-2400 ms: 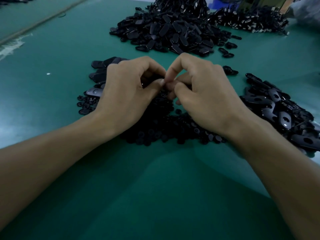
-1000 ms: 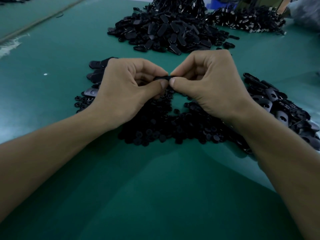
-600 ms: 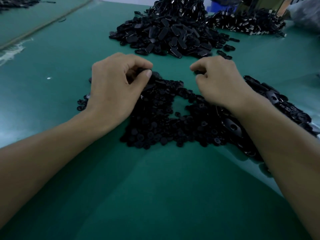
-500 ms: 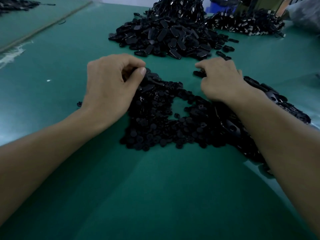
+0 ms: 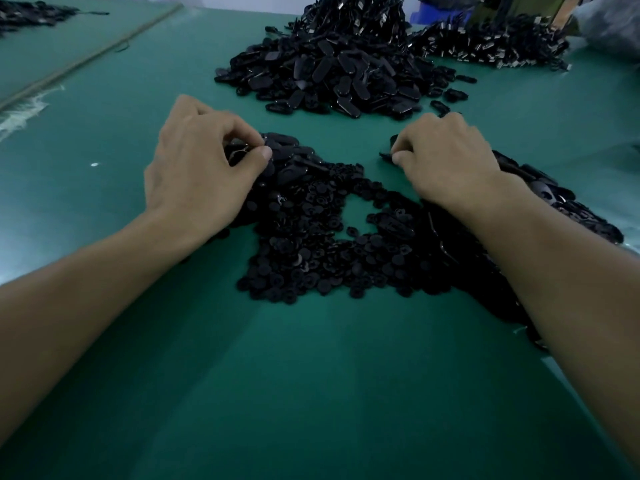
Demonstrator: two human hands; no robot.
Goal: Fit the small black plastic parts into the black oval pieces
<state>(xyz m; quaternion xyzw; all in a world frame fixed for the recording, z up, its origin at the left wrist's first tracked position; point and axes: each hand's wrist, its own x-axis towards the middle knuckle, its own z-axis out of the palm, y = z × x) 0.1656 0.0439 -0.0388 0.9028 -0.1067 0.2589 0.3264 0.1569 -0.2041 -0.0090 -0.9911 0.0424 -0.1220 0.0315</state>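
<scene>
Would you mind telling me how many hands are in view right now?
2. The left hand pinches an oval piece at the near heap's far left; the right hand pinches a black part at its far right.

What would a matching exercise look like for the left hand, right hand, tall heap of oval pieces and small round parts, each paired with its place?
1 left hand
2 right hand
3 tall heap of oval pieces
4 small round parts

A far middle, beyond both hands
B between the forearms
C upper left of the small round parts
D upper right of the small round parts

Pairs: 1-C, 2-D, 3-A, 4-B
</scene>
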